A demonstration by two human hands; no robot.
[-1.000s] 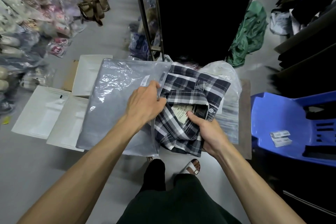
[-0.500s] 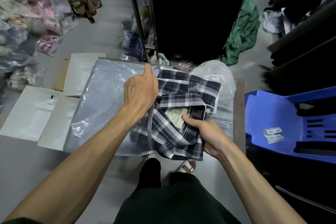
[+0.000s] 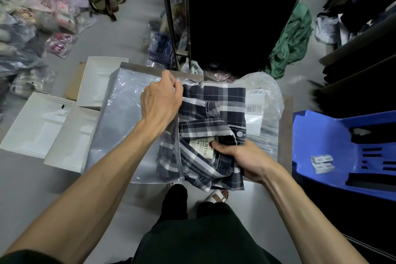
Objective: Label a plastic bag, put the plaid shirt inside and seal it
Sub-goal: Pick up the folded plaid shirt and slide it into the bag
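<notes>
A clear plastic bag (image 3: 120, 118) lies flat on a small table, its open mouth facing right. My left hand (image 3: 160, 98) pinches the upper lip of that mouth near its far corner. The folded dark plaid shirt (image 3: 214, 111) lies at the opening, its left edge inside the bag. My right hand (image 3: 242, 156) grips the shirt at the collar, thumb on the neck tag. A second clear bag (image 3: 263, 100) with white barcode labels lies under the shirt on the right.
White flat boxes (image 3: 42, 126) lie on the floor to the left. A blue plastic chair (image 3: 325, 139) at right holds small barcode stickers (image 3: 321, 163). A metal rack (image 3: 173, 17) and dark hanging clothes stand behind the table. Bagged goods are piled at top left.
My left hand slid along the bag's mouth toward the far corner and lifted the lip. The shirt's left edge moved further into the bag, pushed by my right hand.
</notes>
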